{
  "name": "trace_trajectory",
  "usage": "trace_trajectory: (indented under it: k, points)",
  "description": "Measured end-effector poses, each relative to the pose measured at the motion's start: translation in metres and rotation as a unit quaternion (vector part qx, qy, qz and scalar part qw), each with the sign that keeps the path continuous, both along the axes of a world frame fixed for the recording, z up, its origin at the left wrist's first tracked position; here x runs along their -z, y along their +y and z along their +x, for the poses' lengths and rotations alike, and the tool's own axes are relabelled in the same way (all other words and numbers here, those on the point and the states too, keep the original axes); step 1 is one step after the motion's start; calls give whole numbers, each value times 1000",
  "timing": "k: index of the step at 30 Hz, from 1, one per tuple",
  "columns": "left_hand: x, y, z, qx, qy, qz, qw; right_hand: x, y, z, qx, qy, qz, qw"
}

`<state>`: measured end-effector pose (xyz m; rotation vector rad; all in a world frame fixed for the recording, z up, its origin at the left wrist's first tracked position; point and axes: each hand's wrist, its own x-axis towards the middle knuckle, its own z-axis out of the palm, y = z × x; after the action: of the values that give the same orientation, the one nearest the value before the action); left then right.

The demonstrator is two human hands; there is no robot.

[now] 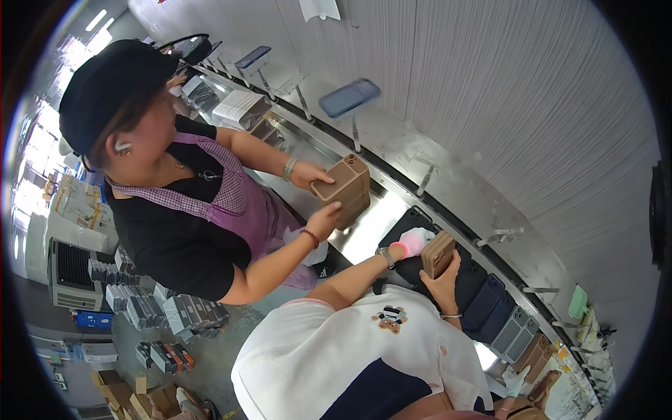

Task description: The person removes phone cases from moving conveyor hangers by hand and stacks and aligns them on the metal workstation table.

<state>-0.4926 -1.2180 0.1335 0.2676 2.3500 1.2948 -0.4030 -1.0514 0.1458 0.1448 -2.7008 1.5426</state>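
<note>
Far left, on the floor, stacks of boxed phone cases stand in rows. A co-worker in a black cap and a purple checked apron stands at the steel workbench. This person presses a tall stack of tan cases between both hands, above the bench surface. Behind that stack, a blue phone case sits on a thin metal stand along the grey wall panel.

The left hand, with a wristwatch at the wrist, reaches over the edge of the black mat. It rests against a pink-and-white soft object that covers the fingers. Whether those fingers are spread or closed cannot be told.

Just to its right, the right hand is closed around a short stack of tan phone cases. The thumb and fingers clamp its sides. The stack is tilted and held above the black mat, near the left hand.

Further right, a row of phone cases lies on the mat: dark blue first, then grey, then tan. A green case sits on a stand near the right rim. The white shirt hides the near bench edge.
</note>
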Motion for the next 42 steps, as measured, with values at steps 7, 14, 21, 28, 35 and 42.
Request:
trace_trajectory:
  k: [7,14,21,28,35,42]
  points:
    - [17,-6,7,-28,-55,148,987,-3,2,0,-6,-8,-36,999]
    - [-58,-83,-2,-245,25,223,943,-39,13,8,10,-55,-80,995]
    - [-56,-120,-73,-514,240,87,819,-172,4,-18,-99,-74,-311,942]
    - [-74,-122,-142,-427,250,348,796,-214,4,-125,-161,50,-238,957]
    - [-81,-69,-152,-134,73,503,851,-211,41,-179,-100,-37,-132,985]
    - [-86,-3,-129,-47,55,497,865,-203,90,-122,-66,31,-194,978]
